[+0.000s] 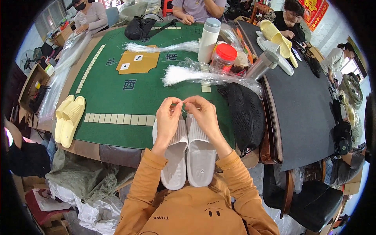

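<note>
tabletop (89, 148) under green mahjong-print cloth (105, 98); grey slides (201, 160) at lower centre, left hand (169, 117) and right hand (203, 115) above, each grip pinched, contents unclear; people (199, 8) along the frame's top edge.

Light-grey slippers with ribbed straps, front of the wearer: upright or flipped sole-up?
Upright, both. The light-grey slippers show their ribbed straps on top and their footbeds facing the camera.

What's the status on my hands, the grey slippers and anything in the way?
Left hand, right hand: fingertips together, anything pinched unclear. Grey slippers: side by side, heels toward you. Black mesh bag: close right, not blocking.
</note>
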Motion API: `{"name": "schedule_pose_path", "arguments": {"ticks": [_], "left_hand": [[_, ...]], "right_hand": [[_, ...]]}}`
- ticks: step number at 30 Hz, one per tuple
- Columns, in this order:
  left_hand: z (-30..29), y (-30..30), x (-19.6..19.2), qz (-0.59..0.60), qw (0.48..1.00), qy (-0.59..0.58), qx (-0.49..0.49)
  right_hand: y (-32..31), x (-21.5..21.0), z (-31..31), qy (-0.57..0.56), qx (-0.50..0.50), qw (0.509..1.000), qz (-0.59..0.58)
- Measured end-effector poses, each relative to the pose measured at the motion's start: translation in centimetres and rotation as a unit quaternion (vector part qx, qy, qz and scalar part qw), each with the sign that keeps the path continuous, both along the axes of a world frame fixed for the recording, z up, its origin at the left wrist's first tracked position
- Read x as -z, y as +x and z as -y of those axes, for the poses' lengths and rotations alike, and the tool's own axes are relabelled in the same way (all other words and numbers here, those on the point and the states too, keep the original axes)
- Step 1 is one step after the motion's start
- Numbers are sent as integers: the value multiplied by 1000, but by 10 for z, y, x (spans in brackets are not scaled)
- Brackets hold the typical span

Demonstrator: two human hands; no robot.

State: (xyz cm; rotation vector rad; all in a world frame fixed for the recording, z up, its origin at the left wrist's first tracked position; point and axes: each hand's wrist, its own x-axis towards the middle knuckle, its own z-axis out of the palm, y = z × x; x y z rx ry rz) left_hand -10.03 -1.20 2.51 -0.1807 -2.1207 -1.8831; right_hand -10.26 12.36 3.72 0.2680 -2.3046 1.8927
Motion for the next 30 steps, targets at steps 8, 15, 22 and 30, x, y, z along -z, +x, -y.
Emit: {"name": "schedule_pose_path", "arguments": {"ticks": [8,15,22,30], "left_hand": [[-1,2,-1,25,999,20,17],[-1,3,-1,28,999,26,-2],[-2,5,-7,36,998,51,4],[-2,4,-2,24,999,36,10]], "right_hand": [[2,2,5,-38,20,999,16],[4,-1,6,-1,33,999,-21],[2,3,4,-11,25,999,-19],[2,6,6,18,48,998,-45]]}}
